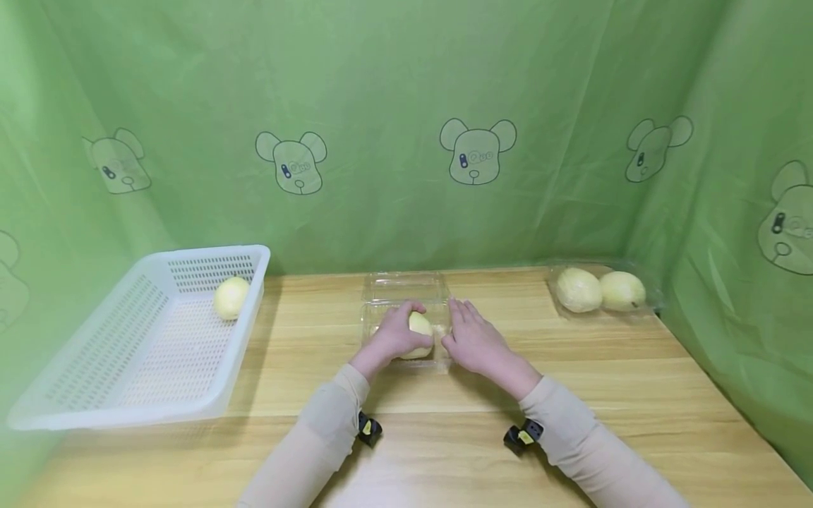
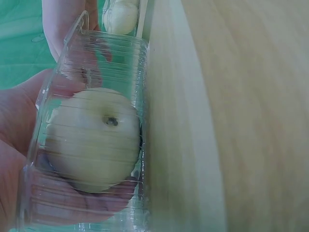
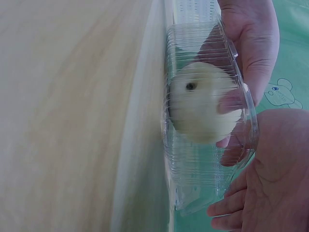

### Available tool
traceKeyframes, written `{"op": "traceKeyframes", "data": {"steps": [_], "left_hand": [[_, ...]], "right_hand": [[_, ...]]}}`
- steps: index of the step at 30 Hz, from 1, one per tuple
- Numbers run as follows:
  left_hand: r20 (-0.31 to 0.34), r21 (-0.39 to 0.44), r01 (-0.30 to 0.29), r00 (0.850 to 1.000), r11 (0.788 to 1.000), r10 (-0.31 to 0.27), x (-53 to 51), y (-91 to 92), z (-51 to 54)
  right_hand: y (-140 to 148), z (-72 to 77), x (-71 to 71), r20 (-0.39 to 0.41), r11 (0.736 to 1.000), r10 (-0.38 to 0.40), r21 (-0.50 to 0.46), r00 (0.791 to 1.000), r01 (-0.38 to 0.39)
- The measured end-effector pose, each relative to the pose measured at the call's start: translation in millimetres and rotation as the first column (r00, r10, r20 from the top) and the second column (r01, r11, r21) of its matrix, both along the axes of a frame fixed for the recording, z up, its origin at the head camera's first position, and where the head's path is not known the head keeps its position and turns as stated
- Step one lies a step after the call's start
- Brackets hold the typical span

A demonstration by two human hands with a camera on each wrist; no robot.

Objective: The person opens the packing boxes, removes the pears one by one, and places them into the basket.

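In the head view, a clear plastic clamshell box (image 1: 406,282) lies on the table with its lid tipped back. My left hand (image 1: 394,334) is inside it, fingers and thumb curled round a pale yellow pear (image 1: 420,335). The right wrist view shows that pear (image 3: 205,106) low in the box, behind the ribbed clear wall. Beside the box's right edge, my right hand (image 1: 478,341) rests with its fingers fairly straight, touching the side. It holds nothing.
A white perforated basket (image 1: 250,317) stands at the left, with one pear (image 1: 231,298) against its right wall. Toward the back right corner of the wooden table (image 1: 432,437), two pears (image 1: 579,290) sit in clear packaging. Green printed curtains (image 1: 381,219) surround the table's back and sides.
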State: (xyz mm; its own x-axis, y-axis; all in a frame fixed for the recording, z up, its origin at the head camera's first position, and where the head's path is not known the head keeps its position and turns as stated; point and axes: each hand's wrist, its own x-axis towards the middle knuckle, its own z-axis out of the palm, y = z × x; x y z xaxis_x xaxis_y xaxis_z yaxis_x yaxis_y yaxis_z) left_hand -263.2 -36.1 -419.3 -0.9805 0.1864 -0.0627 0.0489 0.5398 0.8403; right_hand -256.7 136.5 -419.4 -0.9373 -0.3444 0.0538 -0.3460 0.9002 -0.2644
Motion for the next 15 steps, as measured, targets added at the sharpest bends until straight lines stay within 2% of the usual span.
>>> {"op": "traceKeyframes", "data": {"steps": [9,15], "left_hand": [[0.022,-0.004,0.003,1.0,1.0,-0.003,1.0,-1.0,1.2],[0.032,-0.022,-0.015,0.999,1.0,0.015,2.1,-0.3,1.8]], "right_hand": [[-0.9,2.4,1.2,0.0,1.0,0.003,-0.006,1.0,-0.003],[-0.6,1.9,1.2,0.007,1.0,0.002,-0.006,1.0,-0.002]]}}
